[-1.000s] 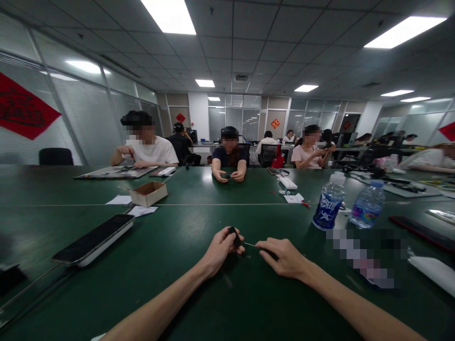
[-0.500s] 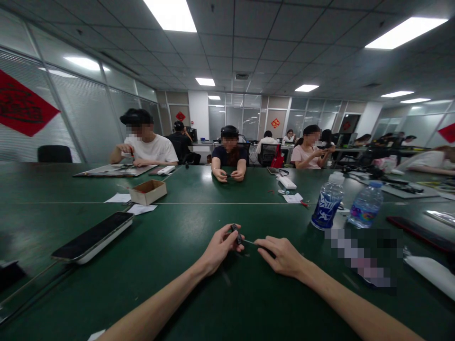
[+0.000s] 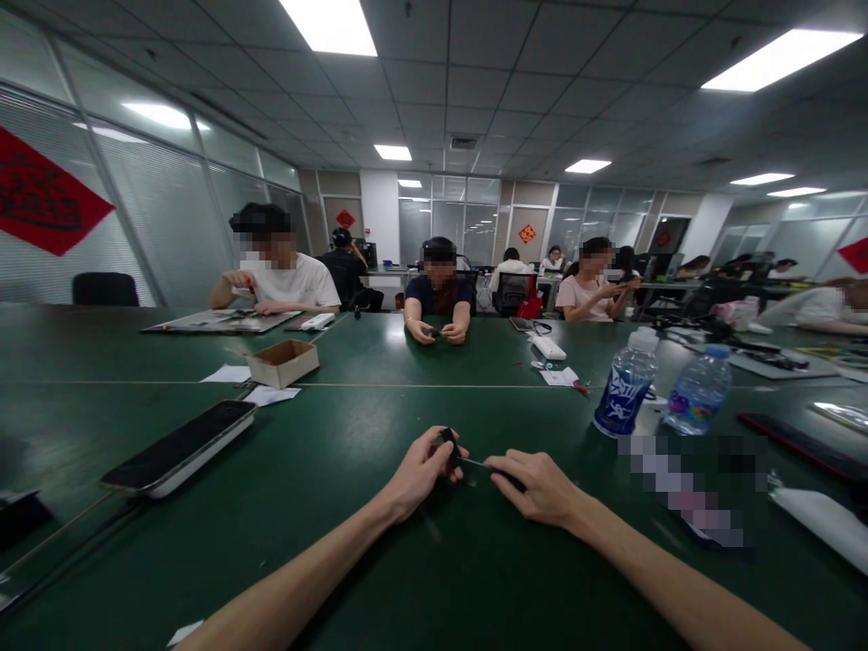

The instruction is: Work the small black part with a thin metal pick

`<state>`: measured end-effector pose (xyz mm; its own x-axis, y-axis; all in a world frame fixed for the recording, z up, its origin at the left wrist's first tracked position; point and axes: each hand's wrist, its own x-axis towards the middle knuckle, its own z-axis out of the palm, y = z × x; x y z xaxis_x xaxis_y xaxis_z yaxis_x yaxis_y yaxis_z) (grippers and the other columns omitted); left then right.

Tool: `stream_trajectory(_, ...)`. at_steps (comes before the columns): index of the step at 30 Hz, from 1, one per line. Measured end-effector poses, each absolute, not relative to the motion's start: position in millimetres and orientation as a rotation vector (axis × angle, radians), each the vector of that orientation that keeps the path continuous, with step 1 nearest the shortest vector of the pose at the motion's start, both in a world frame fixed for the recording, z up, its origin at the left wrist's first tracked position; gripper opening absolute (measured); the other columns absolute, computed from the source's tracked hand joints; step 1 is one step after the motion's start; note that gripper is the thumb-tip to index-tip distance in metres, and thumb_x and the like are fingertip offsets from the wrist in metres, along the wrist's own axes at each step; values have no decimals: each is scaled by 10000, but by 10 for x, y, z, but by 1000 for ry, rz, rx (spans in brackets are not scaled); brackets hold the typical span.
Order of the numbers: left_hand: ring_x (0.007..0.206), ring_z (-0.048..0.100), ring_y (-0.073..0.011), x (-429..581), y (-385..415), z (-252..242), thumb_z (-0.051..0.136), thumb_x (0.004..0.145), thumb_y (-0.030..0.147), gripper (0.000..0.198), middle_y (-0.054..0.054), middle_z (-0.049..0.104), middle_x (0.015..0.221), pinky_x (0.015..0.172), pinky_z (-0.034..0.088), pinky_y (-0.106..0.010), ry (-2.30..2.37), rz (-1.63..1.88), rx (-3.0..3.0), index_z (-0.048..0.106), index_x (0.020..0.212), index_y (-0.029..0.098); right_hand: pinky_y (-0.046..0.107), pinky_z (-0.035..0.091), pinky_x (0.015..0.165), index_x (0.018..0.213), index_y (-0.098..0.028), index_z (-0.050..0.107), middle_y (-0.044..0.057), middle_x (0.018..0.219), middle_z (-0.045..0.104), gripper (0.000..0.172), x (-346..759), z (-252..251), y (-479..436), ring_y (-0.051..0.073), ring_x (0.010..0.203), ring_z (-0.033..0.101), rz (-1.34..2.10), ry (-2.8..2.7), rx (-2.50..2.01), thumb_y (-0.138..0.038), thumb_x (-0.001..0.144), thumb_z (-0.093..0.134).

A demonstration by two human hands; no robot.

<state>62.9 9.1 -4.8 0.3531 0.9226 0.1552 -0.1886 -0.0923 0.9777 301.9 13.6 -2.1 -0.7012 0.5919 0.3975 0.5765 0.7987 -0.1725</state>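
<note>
My left hand (image 3: 421, 475) pinches a small black part (image 3: 448, 447) between thumb and fingers, just above the green table top (image 3: 325, 452). My right hand (image 3: 535, 488) comes in from the right and holds a slim tool with a dark grip (image 3: 514, 481). Its thin metal shaft (image 3: 476, 464) runs left, its tip at the black part. The fingers hide most of that part, and its exact shape is hard to tell.
A black phone (image 3: 177, 448) lies to the left. Two water bottles (image 3: 627, 384) stand at right, beside a pixelated object (image 3: 688, 488). A cardboard box (image 3: 283, 363) and papers lie farther along. Several seated people work around the table.
The whole scene sits slightly higher and tilted compared with a second ago. My hands stay close together, and the black part looks a little more upright.
</note>
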Motion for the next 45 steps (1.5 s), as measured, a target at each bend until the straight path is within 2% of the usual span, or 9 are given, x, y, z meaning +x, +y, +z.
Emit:
stream_trajectory(11,750,626,-159,653,122,-67,565,843,418,403,-113,609,1005,694,505,-295,737,1150,1276,506,1147,161,231,402,623,1128,-198,562,32,826,583,243,3019,-33,145,122,672,535,43,-2523,-926,-291,935,447)
stream_trajectory(16,824,637,-178,649,125,-81,591,839,374,421,-142,586,1102,821,504,-364,674,1134,1213,507,1189,156,231,403,620,1131,-190,562,36,817,580,245,3031,-48,145,121,669,532,24,-2510,-927,-282,937,444)
stream_trajectory(20,854,639,-186,636,116,-67,582,850,353,418,-146,575,1133,852,498,-378,648,1109,1196,502,1212,161,226,407,612,1137,-187,562,41,824,582,250,3031,-43,139,119,664,531,28,-2497,-919,-281,941,440)
stream_trajectory(24,826,639,-178,635,118,-62,585,845,366,423,-132,597,1081,796,511,-340,670,1098,1209,508,1206,160,224,400,602,1133,-192,564,37,826,583,246,3032,-32,133,117,659,530,30,-2508,-926,-280,941,437)
stream_trajectory(30,717,623,-154,633,90,-32,576,825,437,371,-93,606,947,647,496,-265,754,1075,1337,587,1029,128,222,384,584,1156,-188,562,40,817,587,270,3033,-18,115,113,640,531,-28,-2549,-857,-296,946,432)
stream_trajectory(38,700,610,-154,637,124,-82,521,853,439,344,-92,622,872,634,478,-256,815,1073,1437,575,970,120,233,407,587,1167,-203,550,45,864,601,261,3041,-27,99,126,659,553,-49,-2573,-913,-297,949,442)
stream_trajectory(45,652,612,-142,741,58,-77,548,831,456,351,-113,637,924,598,472,-238,763,899,1503,577,949,127,319,492,760,1141,-180,565,75,991,642,267,3036,-131,270,190,855,616,52,-2158,-1121,-279,968,389)
